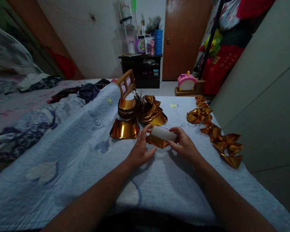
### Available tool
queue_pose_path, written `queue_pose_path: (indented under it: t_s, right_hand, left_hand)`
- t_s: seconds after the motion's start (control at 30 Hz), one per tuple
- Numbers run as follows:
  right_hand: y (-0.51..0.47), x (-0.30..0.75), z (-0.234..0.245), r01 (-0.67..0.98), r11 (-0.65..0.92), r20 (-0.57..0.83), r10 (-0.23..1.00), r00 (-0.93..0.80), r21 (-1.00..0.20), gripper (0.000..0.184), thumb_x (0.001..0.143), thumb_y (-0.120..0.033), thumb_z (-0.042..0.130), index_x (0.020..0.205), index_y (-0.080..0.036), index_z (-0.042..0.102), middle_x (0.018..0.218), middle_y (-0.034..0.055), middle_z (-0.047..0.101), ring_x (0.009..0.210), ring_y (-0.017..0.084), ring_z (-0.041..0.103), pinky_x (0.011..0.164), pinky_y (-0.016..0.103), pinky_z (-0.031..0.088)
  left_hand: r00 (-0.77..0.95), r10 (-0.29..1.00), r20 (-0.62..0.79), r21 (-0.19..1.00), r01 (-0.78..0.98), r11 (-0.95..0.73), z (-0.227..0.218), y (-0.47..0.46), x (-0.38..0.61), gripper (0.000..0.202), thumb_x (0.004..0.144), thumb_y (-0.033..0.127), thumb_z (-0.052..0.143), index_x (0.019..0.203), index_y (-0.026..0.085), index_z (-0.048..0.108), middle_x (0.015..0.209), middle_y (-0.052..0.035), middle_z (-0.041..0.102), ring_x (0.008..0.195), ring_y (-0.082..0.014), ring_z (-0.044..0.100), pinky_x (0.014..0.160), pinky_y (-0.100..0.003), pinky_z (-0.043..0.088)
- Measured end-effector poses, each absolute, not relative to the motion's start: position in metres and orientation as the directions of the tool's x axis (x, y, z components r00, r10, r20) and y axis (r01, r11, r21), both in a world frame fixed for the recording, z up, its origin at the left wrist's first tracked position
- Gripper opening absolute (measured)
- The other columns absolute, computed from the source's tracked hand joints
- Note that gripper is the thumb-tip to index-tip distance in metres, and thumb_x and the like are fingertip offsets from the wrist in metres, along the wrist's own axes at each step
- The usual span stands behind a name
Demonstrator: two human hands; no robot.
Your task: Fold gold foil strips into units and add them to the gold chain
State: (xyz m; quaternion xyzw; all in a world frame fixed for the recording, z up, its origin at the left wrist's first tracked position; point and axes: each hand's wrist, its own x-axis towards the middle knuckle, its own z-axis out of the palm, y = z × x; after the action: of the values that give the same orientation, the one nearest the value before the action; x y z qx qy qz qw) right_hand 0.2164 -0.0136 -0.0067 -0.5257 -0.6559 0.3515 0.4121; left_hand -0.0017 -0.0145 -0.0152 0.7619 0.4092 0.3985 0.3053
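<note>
Between both hands is a sheet of gold foil paper point(162, 134), curled over so that its white back faces up and a gold strip shows along the near side. My left hand point(142, 146) grips its left end, fingers behind and thumb low in front. At the right end, my right hand point(182, 143) pinches the sheet between thumb and fingers. Just beyond lies a fanned pile of curved gold foil sheets point(125, 129). Folded gold foil pieces point(217, 133) form a loose row along the right side of the cloth.
A pale blue quilted cloth point(87, 180) covers the surface under my hands. A wooden frame point(125, 83) stands behind the foil pile. Further back are a dark cabinet point(141, 71), a pink toy point(187, 82) and a brown door point(181, 38). A pale panel point(263, 96) rises at the right.
</note>
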Motion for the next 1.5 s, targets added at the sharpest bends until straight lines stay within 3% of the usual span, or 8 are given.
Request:
queue_pose_path:
  t_s: [0.2, 0.4, 0.7, 0.87, 0.97, 1.2, 1.37, 1.5]
  right_hand:
    - [-0.007, 0.218, -0.01, 0.182, 0.164, 0.145, 0.983, -0.113, -0.969, 0.046, 0.074, -0.033, 0.063, 0.116, -0.025, 0.044, 0.091, -0.0003, 0.06, 0.079, 0.018, 0.061, 0.068, 0.03, 0.05]
    - [-0.005, 0.219, -0.011, 0.135, 0.133, 0.125, 0.99, -0.065, -0.982, 0.048, 0.072, -0.036, 0.064, 0.115, -0.025, 0.046, 0.091, -0.0001, 0.057, 0.078, 0.017, 0.06, 0.066, 0.03, 0.051]
    - [-0.005, 0.22, -0.013, 0.155, 0.04, 0.031, 0.998, -0.056, -0.987, 0.048, 0.072, -0.036, 0.068, 0.114, -0.024, 0.049, 0.096, 0.001, 0.058, 0.072, 0.015, 0.058, 0.062, 0.029, 0.051]
    - [-0.003, 0.22, -0.017, 0.163, 0.018, 0.015, 1.0, -0.019, -0.986, 0.049, 0.07, -0.037, 0.07, 0.113, -0.024, 0.051, 0.104, 0.002, 0.058, 0.071, 0.014, 0.059, 0.061, 0.028, 0.05]
    - [-0.002, 0.222, -0.018, 0.175, 0.013, 0.01, 1.0, -0.014, -0.985, 0.047, 0.07, -0.036, 0.07, 0.112, -0.024, 0.053, 0.104, 0.0021, 0.061, 0.068, 0.013, 0.058, 0.059, 0.027, 0.049]
    - [0.0, 0.225, -0.024, 0.388, 0.135, 0.134, 0.991, -0.028, -0.912, 0.038, 0.074, -0.021, 0.062, 0.111, -0.022, 0.056, 0.109, 0.0062, 0.059, 0.069, 0.013, 0.056, 0.063, 0.029, 0.05]
    - [-0.003, 0.222, -0.027, 0.602, 0.284, 0.258, 0.957, -0.132, -0.746, 0.036, 0.077, -0.009, 0.053, 0.111, -0.019, 0.057, 0.111, 0.0088, 0.055, 0.078, 0.016, 0.057, 0.073, 0.032, 0.05]
    - [-0.005, 0.221, -0.027, 0.735, 0.337, 0.292, 0.936, -0.195, -0.588, 0.025, 0.078, -0.006, 0.055, 0.099, -0.018, 0.06, 0.105, 0.0099, 0.056, 0.097, 0.024, 0.055, 0.088, 0.038, 0.047]
  left_hand:
    - [0.347, 0.837, 0.423, 0.732, 0.414, -0.541, -0.008, -0.015, -0.003, 0.07, 0.078, -0.001, 0.05, 0.141, 0.031, 0.044, 0.125, -0.0065, 0.05, 0.108, -0.0193, 0.057, 0.097, -0.038, 0.052]
    - [0.403, 0.786, 0.468, 0.634, 0.467, -0.617, -0.008, -0.017, -0.003, 0.053, 0.078, 0.001, 0.053, 0.125, 0.025, 0.059, 0.115, -0.006, 0.05, 0.102, -0.0186, 0.057, 0.091, -0.034, 0.054]
    - [0.423, 0.784, 0.454, 0.571, 0.537, -0.62, -0.015, -0.019, -0.002, 0.064, 0.079, 0.004, 0.059, 0.137, 0.028, 0.049, 0.133, -0.0093, 0.044, 0.111, -0.0217, 0.055, 0.095, -0.039, 0.055]
    - [0.447, 0.707, 0.548, 0.456, 0.549, -0.7, -0.016, -0.019, -0.004, 0.046, 0.08, 0.001, 0.059, 0.117, 0.026, 0.067, 0.143, -0.0091, 0.035, 0.118, -0.0238, 0.05, 0.093, -0.039, 0.055]
    - [0.453, 0.649, 0.611, 0.366, 0.565, -0.739, -0.014, -0.019, -0.004, 0.039, 0.082, 0.002, 0.06, 0.108, 0.027, 0.073, 0.14, -0.0084, 0.043, 0.121, -0.0259, 0.047, 0.095, -0.041, 0.053]
    - [0.577, 0.537, 0.616, 0.254, 0.5, -0.828, -0.013, -0.015, 0.0, 0.014, 0.091, 0.012, 0.064, 0.095, 0.022, 0.074, 0.105, -0.0055, 0.071, 0.099, -0.0224, 0.054, 0.092, -0.039, 0.048]
    - [0.694, 0.572, 0.438, 0.307, 0.483, -0.82, -0.018, -0.014, 0.004, 0.009, 0.094, 0.016, 0.063, 0.096, 0.019, 0.071, 0.093, -0.0046, 0.075, 0.088, -0.0203, 0.063, 0.08, -0.034, 0.049]
    - [0.687, 0.614, 0.39, 0.365, 0.496, -0.787, -0.021, -0.016, 0.003, 0.011, 0.094, 0.015, 0.061, 0.096, 0.019, 0.071, 0.093, -0.0056, 0.074, 0.087, -0.0195, 0.066, 0.079, -0.031, 0.051]
